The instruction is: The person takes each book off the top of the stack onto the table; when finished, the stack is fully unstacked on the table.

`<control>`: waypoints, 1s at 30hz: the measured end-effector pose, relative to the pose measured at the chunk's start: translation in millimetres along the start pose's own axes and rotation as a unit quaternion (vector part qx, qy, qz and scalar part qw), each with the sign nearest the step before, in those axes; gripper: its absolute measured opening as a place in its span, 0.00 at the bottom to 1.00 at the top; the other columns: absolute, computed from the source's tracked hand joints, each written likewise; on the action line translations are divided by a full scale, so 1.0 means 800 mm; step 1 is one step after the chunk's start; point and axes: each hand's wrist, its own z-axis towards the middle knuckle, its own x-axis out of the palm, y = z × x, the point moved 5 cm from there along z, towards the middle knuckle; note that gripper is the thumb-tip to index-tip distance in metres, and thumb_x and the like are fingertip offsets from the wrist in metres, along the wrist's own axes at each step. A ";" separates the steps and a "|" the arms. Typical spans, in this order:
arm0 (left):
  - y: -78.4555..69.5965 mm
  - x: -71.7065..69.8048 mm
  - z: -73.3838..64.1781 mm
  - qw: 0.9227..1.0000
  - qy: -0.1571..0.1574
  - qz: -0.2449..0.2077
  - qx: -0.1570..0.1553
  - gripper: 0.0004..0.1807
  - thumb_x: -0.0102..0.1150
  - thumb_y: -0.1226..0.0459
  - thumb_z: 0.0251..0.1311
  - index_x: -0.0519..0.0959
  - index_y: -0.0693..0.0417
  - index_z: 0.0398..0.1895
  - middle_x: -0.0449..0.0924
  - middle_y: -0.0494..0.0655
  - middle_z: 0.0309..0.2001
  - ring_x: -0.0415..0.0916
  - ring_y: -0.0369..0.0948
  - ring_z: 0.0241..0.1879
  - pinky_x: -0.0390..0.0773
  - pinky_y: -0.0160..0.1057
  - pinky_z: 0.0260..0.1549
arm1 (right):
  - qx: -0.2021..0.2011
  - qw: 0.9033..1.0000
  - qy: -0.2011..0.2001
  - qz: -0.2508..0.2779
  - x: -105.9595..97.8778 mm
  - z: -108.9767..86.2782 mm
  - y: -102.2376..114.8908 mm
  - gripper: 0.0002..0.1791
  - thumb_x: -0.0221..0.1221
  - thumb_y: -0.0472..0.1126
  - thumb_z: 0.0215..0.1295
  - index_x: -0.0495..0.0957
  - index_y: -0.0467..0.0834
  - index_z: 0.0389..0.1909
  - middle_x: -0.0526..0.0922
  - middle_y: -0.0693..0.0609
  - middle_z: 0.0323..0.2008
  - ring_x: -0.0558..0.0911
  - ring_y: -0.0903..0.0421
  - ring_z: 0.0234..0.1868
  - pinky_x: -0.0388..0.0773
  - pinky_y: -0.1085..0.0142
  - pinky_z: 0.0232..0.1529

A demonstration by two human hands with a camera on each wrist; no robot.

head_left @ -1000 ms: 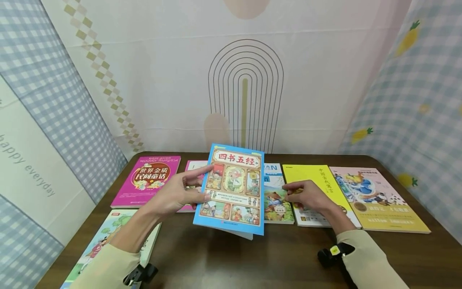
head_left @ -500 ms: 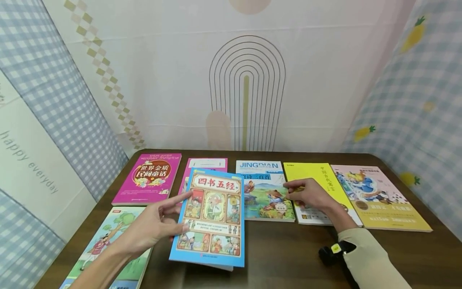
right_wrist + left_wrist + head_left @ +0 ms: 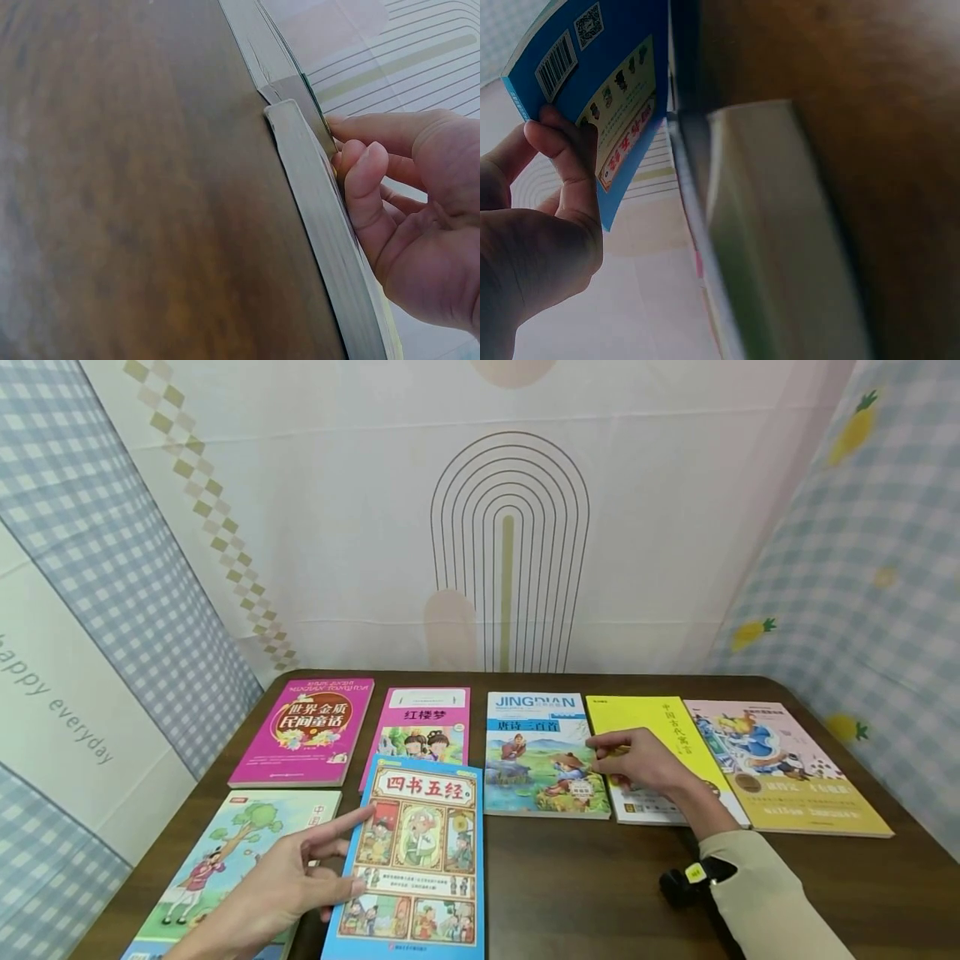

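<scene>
My left hand [image 3: 288, 885] pinches the left edge of a blue-bordered picture book [image 3: 420, 860], thumb on the front cover, fingers behind. The book is tilted above the near part of the table. Its blue back cover with a barcode shows in the left wrist view. My right hand [image 3: 645, 764] has its fingertips at the right edge of a flat book with a landscape cover [image 3: 536, 777], next to a yellow book [image 3: 660, 727]. In the right wrist view, the thumb and index finger of the right hand [image 3: 405, 202] come close together at the book edges.
On the brown table [image 3: 570, 893], a magenta book [image 3: 311, 731] and a pink book [image 3: 431, 718] lie at the back left. A green illustrated book [image 3: 202, 877] is at front left. A pink-and-yellow book [image 3: 795, 777] lies far right. Fabric walls [image 3: 360, 527] enclose the table.
My left hand has carried the blue-bordered book down, left and nearer, uncovering the landscape-cover book and much of the pink one. My right hand has stayed in place.
</scene>
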 end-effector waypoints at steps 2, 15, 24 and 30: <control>0.004 -0.001 -0.002 1.000 -0.001 0.006 -0.008 0.47 0.68 0.64 0.70 0.53 0.52 0.86 0.75 0.47 0.43 0.66 0.36 0.18 0.82 0.38 0.31 | -0.002 1.000 0.000 -0.005 0.000 0.000 0.001 0.27 0.71 0.45 0.68 0.82 0.43 0.67 0.83 0.45 0.47 0.79 0.51 0.36 0.77 0.64 0.34; 0.019 -0.002 -0.002 0.999 0.006 0.032 -0.025 0.49 0.72 0.65 0.65 0.55 0.60 0.84 0.72 0.47 0.36 0.64 0.35 0.17 0.83 0.38 0.25 | -0.004 1.000 -0.002 -0.014 0.002 0.000 0.000 0.27 0.70 0.45 0.69 0.82 0.43 0.67 0.83 0.45 0.48 0.79 0.50 0.41 0.76 0.62 0.37; 0.023 0.000 -0.005 0.994 -0.001 0.102 -0.045 0.48 0.74 0.68 0.62 0.58 0.63 0.82 0.68 0.44 0.26 0.71 0.38 0.14 0.82 0.39 0.20 | 0.002 1.000 -0.005 -0.006 0.001 -0.002 0.001 0.28 0.70 0.45 0.68 0.81 0.43 0.68 0.82 0.45 0.48 0.79 0.51 0.35 0.77 0.64 0.33; 0.022 -0.001 -0.005 0.986 -0.004 0.162 -0.040 0.48 0.74 0.68 0.60 0.61 0.63 0.81 0.71 0.46 0.22 0.74 0.40 0.14 0.82 0.41 0.18 | 0.000 1.000 -0.004 -0.004 0.001 -0.001 -0.001 0.28 0.70 0.46 0.68 0.81 0.43 0.68 0.82 0.45 0.48 0.79 0.51 0.36 0.76 0.64 0.34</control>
